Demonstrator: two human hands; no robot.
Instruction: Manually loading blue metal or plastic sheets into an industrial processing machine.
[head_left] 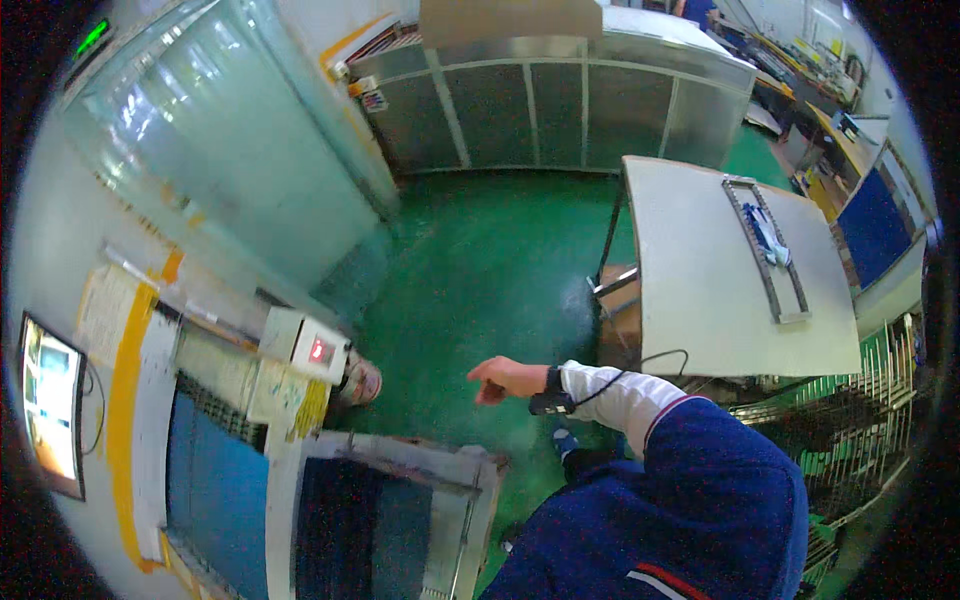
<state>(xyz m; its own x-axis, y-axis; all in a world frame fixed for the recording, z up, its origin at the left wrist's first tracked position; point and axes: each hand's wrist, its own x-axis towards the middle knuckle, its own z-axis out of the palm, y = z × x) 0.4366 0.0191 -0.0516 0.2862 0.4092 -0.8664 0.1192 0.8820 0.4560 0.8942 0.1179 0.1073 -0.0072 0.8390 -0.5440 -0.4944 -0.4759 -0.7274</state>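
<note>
Right, one hand in my feed: the right hand reaches leftward over the green floor, fingers bent and slightly parted, nothing visible in them, touching nothing that I can make out. Black wrist strap sits between it and the white sleeve. Left hand's out of shot, so I can't tell its state or whether it holds anything. Nearest thing to the right hand is the framed navy panel, below and left of it, clear gap between. Panel looks near-black navy on its left, slate blue further right, then a pale grey strip along the right edge; rim is whitish and scuffed, bottom cropped. Can't tell what it's made of. White box with a red display sits beyond its top left. Off to the right: white-topped table carrying a ladder-like metal frame, crumpled blue-and-white cloth lying on that. Below the table, wire racks, stacked dense.
</note>
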